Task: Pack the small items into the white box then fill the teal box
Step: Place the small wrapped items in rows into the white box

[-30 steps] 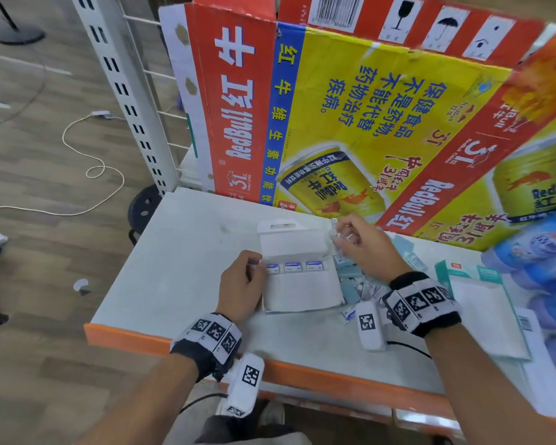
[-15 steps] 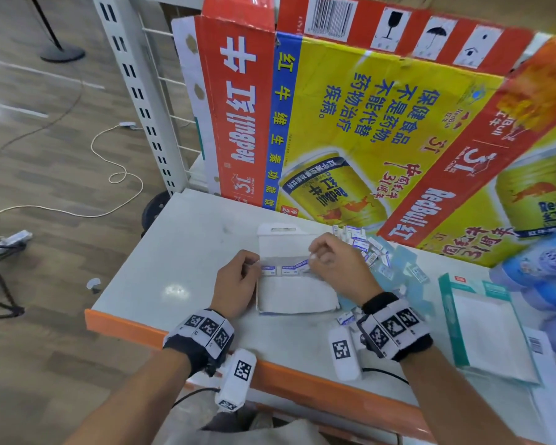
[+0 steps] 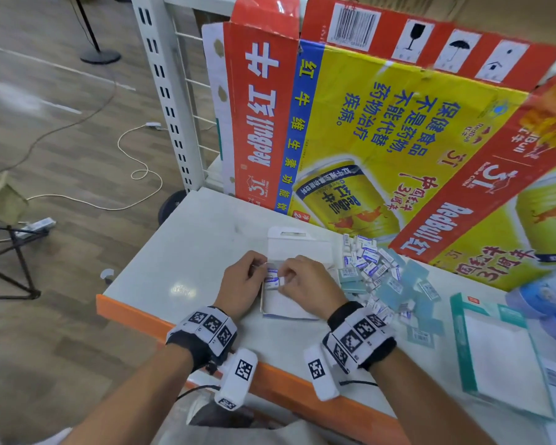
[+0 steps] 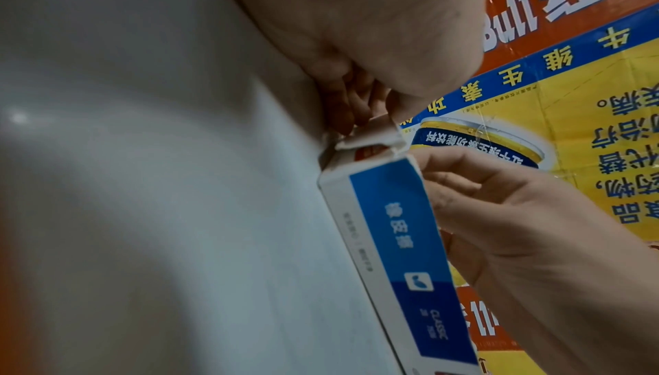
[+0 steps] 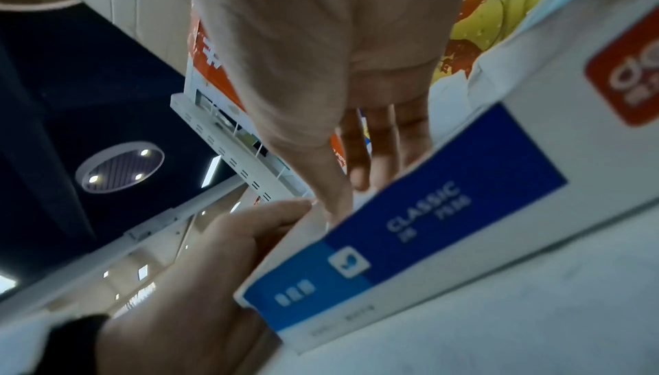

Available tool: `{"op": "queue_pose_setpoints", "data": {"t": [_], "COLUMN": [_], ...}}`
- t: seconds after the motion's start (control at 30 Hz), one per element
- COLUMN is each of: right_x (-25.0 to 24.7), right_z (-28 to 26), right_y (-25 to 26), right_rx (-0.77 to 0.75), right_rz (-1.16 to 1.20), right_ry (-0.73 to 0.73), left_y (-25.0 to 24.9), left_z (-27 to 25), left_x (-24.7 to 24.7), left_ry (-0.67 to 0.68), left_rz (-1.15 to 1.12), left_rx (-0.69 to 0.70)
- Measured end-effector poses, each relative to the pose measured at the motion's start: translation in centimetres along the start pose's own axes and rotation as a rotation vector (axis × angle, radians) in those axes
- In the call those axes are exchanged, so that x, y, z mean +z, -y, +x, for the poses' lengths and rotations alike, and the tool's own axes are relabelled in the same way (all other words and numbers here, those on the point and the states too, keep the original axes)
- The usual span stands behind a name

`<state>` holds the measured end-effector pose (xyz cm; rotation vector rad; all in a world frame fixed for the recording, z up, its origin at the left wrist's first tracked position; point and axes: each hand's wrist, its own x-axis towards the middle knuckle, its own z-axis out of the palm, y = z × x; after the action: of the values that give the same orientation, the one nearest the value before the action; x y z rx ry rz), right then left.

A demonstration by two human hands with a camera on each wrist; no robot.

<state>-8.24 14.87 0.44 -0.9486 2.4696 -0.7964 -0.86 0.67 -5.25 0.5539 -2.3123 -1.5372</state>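
Note:
The white box (image 3: 286,308) lies open on the table with its hanging-tab lid (image 3: 297,248) folded back. Its side wall carries a blue band (image 4: 399,240) (image 5: 446,226). My left hand (image 3: 260,272) grips the box's left corner, fingers curled at the flap (image 4: 356,104). My right hand (image 3: 284,278) reaches into the box's left end and pinches a small white-and-blue eraser (image 3: 272,280); its fingers (image 5: 374,155) drop behind the wall, so the contact is partly hidden. A pile of small items (image 3: 373,268) lies right of the box. The teal box (image 3: 495,348) lies flat at the far right.
The white table (image 3: 190,252) has an orange front edge (image 3: 135,316). A large red and yellow drinks carton (image 3: 398,139) stands along the back. Blue packs (image 3: 552,300) sit at the far right. A white rack post (image 3: 170,91) rises at the back left.
My right hand left the pile with an item, came over the white box and slid to its left end. My left hand stayed on the box's left side.

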Motion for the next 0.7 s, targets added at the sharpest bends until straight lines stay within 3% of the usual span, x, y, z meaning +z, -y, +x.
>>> {"op": "queue_pose_setpoints", "data": {"t": [0.23,0.7], "right_x": [1.1,1.1], "right_z": [0.7,1.0], "right_y": [-0.3,-0.7], "right_rx": [-0.004,-0.011], "right_rz": [-0.231,-0.238], "right_ry": [0.047,0.033], "left_y": [-0.1,-0.4], "left_z": [-0.1,-0.2], "left_x": [-0.1,-0.3], "left_ry": [0.012,0.023], "left_rz": [-0.025,-0.035], "left_rx": [-0.009,-0.014]}}
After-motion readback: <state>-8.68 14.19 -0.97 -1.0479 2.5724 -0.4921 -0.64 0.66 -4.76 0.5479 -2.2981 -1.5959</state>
